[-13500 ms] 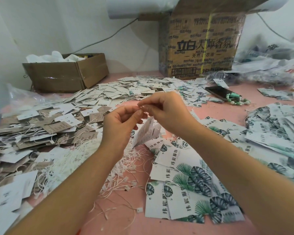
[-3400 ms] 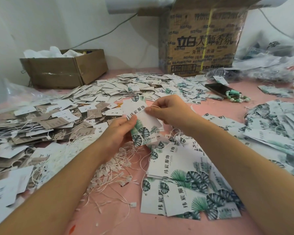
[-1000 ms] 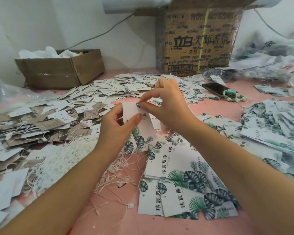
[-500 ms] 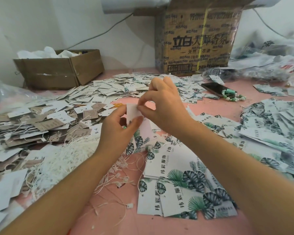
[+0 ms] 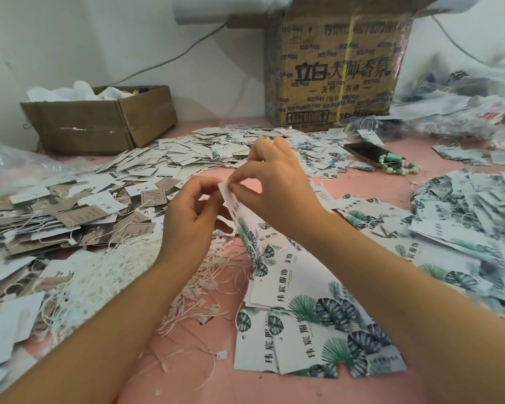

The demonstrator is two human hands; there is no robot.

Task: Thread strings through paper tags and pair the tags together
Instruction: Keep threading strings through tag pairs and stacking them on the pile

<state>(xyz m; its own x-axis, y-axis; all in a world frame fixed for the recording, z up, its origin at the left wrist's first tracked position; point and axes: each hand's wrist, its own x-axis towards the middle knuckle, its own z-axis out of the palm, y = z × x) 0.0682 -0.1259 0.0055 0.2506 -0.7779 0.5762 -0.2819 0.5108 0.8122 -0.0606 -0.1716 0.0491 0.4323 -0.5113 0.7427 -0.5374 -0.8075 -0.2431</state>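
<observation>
The white rectangular paper tag (image 5: 246, 227), printed with green and dark leaves, hangs tilted above the pink tabletop (image 5: 193, 371), between both hands. The right hand (image 5: 277, 193) pinches its top corner with thumb and forefinger (any string there is too fine to see), and the left hand (image 5: 191, 220) curls its fingers round the tag's left edge. Just below lie matching leaf-print tags (image 5: 309, 325) and a tangle of white strings (image 5: 99, 275).

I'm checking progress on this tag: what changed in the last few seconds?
The leaf-print tag turned from face-on to nearly edge-on. The right hand moved its pinch from the tag's side to its top edge; the left hand still holds it, now higher up. The tag piles and loose strings stayed put.
</observation>
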